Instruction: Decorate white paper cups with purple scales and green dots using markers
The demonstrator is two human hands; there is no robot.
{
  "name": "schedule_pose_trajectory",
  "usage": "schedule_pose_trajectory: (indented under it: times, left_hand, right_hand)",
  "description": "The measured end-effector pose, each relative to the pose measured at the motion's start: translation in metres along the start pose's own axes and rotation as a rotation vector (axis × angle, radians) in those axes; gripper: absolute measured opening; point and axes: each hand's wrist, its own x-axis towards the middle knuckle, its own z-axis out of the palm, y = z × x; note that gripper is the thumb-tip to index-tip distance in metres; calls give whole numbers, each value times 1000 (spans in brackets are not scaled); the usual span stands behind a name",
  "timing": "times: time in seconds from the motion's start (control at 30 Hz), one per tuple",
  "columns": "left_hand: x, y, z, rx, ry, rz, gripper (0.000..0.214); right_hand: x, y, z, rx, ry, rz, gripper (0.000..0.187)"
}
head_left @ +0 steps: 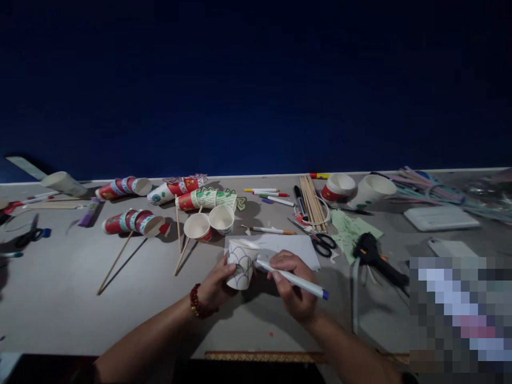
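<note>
My left hand [218,282] is wrapped round a white paper cup [241,266] marked with purple scallop lines and some green. The cup's mouth faces up and tilts slightly. In my right hand [294,282] is a white marker pen [302,282] with a purple end; its tip is at the cup's right side, and whether it touches cannot be made out. Beneath and behind the cup lies a white sheet of paper [286,246]. Just beyond that sheet is an orange-ended marker [272,231].
Decorated cup figures on sticks [134,223] lie at left, with two cups [198,228] nearer the middle. At right are scissors [323,244], wooden sticks [312,202], stacked cups [339,186], crumpled green paper [352,229] and a black glue gun [378,258]. A blue wall [256,96] stands behind.
</note>
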Motion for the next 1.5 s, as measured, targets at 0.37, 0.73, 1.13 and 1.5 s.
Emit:
schedule_pose_trajectory:
  times: [0.37, 0.73, 1.13, 1.5]
  left_hand:
    - [-3, 0, 3, 29, 115, -54, 62]
    - [-2, -2, 0, 53, 21, -51, 53]
    - [-3, -2, -1, 36, 27, -66, 54]
    - [-1, -1, 0, 17, -16, -30, 50]
  right_hand:
    - [8, -10, 1, 32, -132, -86, 20]
    - [10, -10, 1, -11, -134, -97, 19]
    - [8, -6, 1, -31, -114, -79, 15]
    - [4, 2, 0, -53, -51, -58, 17]
